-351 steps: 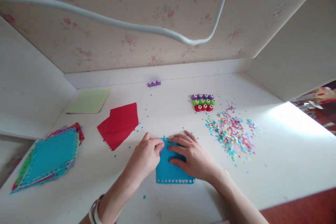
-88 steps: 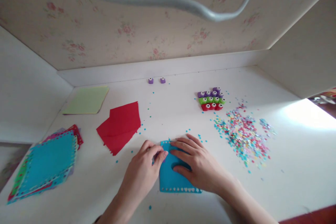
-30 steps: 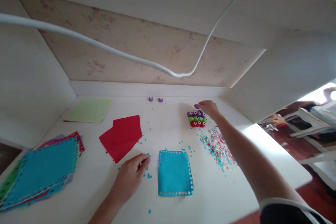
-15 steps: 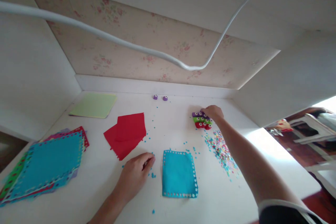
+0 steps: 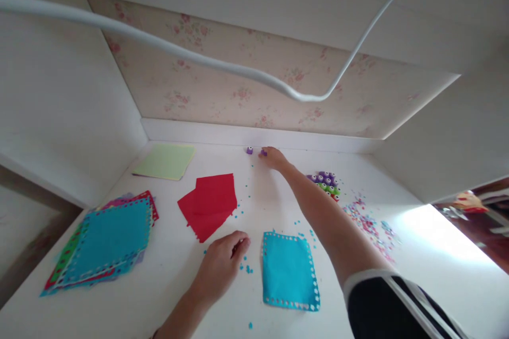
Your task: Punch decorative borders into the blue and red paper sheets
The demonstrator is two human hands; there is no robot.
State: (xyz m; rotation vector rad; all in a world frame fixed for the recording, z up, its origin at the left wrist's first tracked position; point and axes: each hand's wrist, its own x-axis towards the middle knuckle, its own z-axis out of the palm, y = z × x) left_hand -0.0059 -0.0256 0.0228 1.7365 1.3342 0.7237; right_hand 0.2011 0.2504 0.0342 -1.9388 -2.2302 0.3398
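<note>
My right hand (image 5: 274,158) reaches far across the white table to the back wall, and its fingertips close on a small purple punch (image 5: 263,153). A second purple punch (image 5: 249,150) stands just left of it. My left hand (image 5: 222,266) rests knuckles up near the front, fingers curled together, with nothing visible in them. Its fingertips lie by loose blue scraps, just left of a blue sheet (image 5: 289,270) with punched edges.
Two red sheets (image 5: 209,204) lie overlapped at mid-table and a pale green sheet (image 5: 165,161) at the back left. A stack of punched coloured sheets (image 5: 103,241) sits left. A cluster of punches (image 5: 325,183) and confetti (image 5: 369,225) lie right. A white cable (image 5: 199,58) hangs overhead.
My right hand has left the cluster of punches and swung left to the purple punch by the back wall. The left hand has stayed put; the view has shifted.
</note>
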